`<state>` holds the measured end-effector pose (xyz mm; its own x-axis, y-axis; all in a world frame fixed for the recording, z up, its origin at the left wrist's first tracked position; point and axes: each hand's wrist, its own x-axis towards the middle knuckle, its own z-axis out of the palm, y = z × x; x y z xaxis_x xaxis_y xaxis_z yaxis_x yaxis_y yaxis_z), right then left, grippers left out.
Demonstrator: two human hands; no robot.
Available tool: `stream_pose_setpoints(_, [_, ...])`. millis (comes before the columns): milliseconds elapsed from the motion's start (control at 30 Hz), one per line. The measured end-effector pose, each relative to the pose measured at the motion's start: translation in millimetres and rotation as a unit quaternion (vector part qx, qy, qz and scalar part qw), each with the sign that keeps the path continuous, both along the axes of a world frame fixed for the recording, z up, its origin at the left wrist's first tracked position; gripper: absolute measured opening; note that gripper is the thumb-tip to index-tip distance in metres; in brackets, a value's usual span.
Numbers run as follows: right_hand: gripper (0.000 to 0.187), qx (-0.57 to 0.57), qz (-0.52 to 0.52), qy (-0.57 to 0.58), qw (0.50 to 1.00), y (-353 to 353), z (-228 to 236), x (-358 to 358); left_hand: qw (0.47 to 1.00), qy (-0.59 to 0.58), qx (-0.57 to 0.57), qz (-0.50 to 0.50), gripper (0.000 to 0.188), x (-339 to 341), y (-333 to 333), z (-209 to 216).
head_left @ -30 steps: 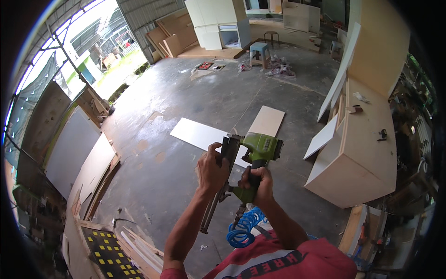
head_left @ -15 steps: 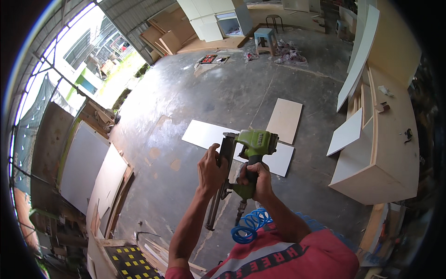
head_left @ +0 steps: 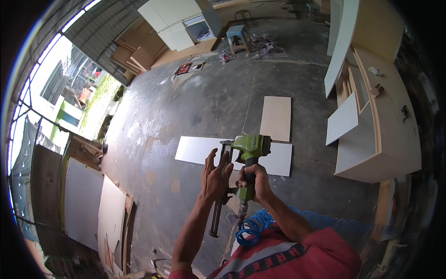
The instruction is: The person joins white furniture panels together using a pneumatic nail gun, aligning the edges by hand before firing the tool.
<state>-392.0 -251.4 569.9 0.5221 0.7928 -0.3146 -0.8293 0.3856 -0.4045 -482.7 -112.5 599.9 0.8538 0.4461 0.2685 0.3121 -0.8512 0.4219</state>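
Note:
A green pneumatic nail gun (head_left: 251, 146) is held up in front of me. My right hand (head_left: 258, 180) is wrapped round its black grip. My left hand (head_left: 216, 177) is at the gun's long dark magazine (head_left: 215, 218), fingers stretched and apart, with some fingers against its upper part. A blue coiled air hose (head_left: 253, 229) runs from the fitting below the grip, past my right arm. Beyond the gun, on the concrete floor, lie a long white panel (head_left: 197, 149) and a pale wooden panel (head_left: 276, 118), roughly at right angles.
At right stands a partly built cabinet (head_left: 395, 135) with a white board (head_left: 343, 120) leaning out of it. Large boards (head_left: 111, 211) lean at left. Farther off are a blue stool (head_left: 238, 35), a red-and-black tool tray (head_left: 184, 68) and a white cabinet (head_left: 174, 23).
My left hand's fingers have straightened from their curl at the magazine. The gun stays in my right hand, slightly lower in view. The whole view has shifted and turned a little.

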Motion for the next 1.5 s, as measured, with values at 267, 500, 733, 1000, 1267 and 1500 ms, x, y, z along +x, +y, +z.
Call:
stream_pose_setpoints(267, [0.022, 0.015, -0.061, 0.05, 0.997, 46, -23, 9, 0.974, 0.012, -0.195, -0.114, 0.058, 14, 98, 18])
stream_pose_setpoints(500, [0.045, 0.03, -0.258, 0.094, 0.961, 86, -41, 0, 0.84, -0.064, -0.538, -0.011, 0.076, -98, 166, 14])
stream_pose_setpoints(733, [0.043, 0.038, -0.305, 0.131, 0.942, 108, -51, -24, 0.789, -0.15, -0.596, 0.009, 0.067, -61, 182, -16])
stream_pose_setpoints(1000, [0.055, 0.042, -0.367, 0.109, 0.923, 141, -53, -35, 0.765, -0.31, -0.564, -0.012, 0.068, 57, 182, -63])
stream_pose_setpoints(1267, [0.057, -0.01, -0.479, 0.059, 0.876, 65, -118, 44, 0.702, -0.257, -0.634, 0.196, 0.08, 109, 207, -154])
stream_pose_setpoints(1500, [0.063, -0.068, -0.466, 0.085, 0.878, 70, -164, 36, 0.548, -0.075, -0.823, 0.131, 0.078, 155, 105, -210])
